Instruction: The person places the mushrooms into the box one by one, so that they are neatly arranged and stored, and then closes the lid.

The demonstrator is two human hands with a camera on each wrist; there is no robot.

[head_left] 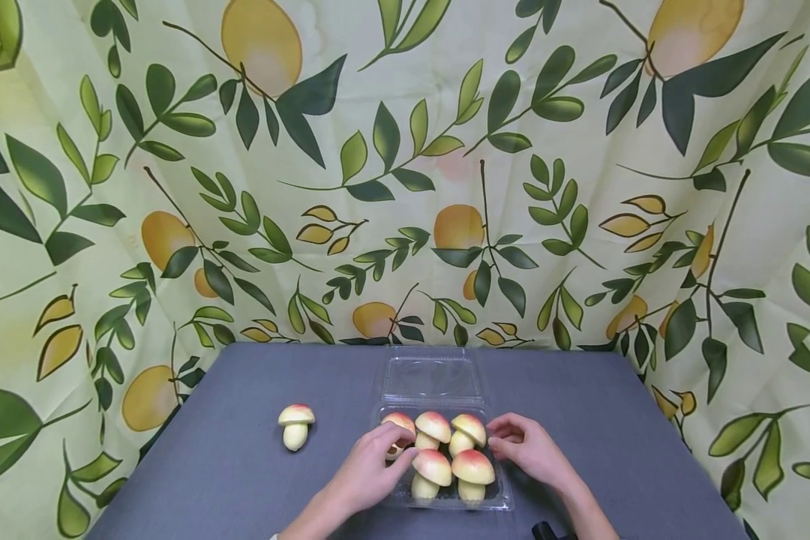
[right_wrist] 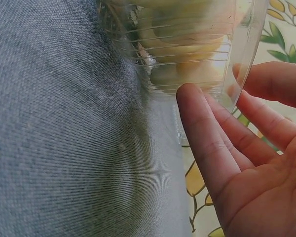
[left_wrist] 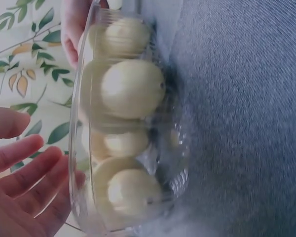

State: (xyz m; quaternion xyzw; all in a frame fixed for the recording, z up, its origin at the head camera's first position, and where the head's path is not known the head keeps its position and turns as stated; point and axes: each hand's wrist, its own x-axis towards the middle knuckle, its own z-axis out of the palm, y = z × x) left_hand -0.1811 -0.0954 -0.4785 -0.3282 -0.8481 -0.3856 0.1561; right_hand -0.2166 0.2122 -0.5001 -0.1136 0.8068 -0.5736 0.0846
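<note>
A clear plastic box (head_left: pixel 502 501) holds several toy-like mushrooms with cream stems and red-tinted caps, such as the front right mushroom (head_left: pixel 474 469). My left hand (head_left: pixel 367 463) is over the box's left side, its fingertips overlapping the back left mushroom (head_left: pixel 400 421) in the head view. The left wrist view shows that hand's fingers (left_wrist: pixel 27 173) spread and loosely bent beside the box wall. My right hand (head_left: pixel 529 448) is at the box's right side, close to the back right mushroom (head_left: pixel 469 429). In the right wrist view a straight finger (right_wrist: pixel 204 131) reaches the ribbed wall.
One more mushroom (head_left: pixel 295 426) lies on the grey tabletop (head_left: pixel 243 465), left of the box. The transparent lid (head_left: pixel 433 377) lies folded back behind the box. A black object (head_left: pixel 544 531) shows at the front edge. Leaf-and-fruit printed cloth (head_left: pixel 378 262) surrounds the table.
</note>
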